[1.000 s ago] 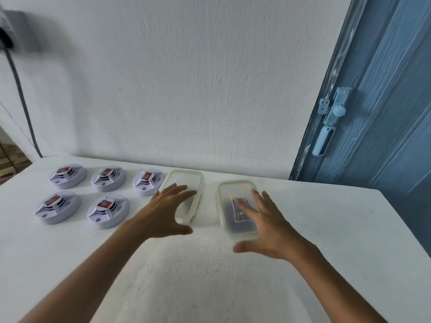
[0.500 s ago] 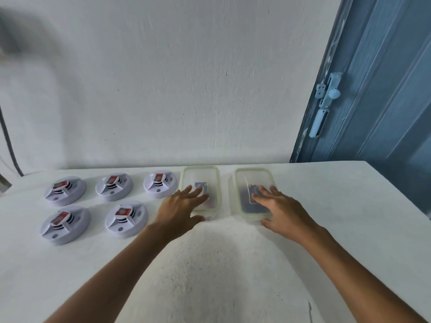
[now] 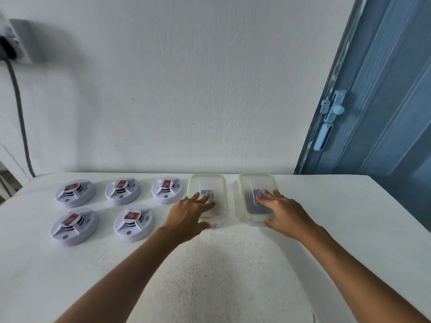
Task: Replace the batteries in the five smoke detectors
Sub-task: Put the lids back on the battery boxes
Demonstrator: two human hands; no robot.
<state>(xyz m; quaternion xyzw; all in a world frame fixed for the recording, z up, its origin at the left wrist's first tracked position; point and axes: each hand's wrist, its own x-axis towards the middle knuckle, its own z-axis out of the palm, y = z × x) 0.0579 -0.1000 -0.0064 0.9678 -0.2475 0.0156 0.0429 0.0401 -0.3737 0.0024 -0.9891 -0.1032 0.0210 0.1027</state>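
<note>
Left hand [image 3: 190,212]: fingers straight, laid flat on the lid of the left clear rectangular plastic container [image 3: 207,195], thumb at its near edge. Right hand [image 3: 283,212]: fingers straight on the lid of the right clear rectangular plastic container [image 3: 257,198], dark contents blurred. Containers side by side, apart, a narrow gap between. Five round white smoke detectors [image 3: 122,190], red batteries showing, in two rows just left of the left hand. White table [image 3: 349,217]: bare room right of the right hand and along the near edge. White wall [image 3: 186,89] behind; blue door [image 3: 384,101] at right; dark cable [image 3: 21,117] at left.
</note>
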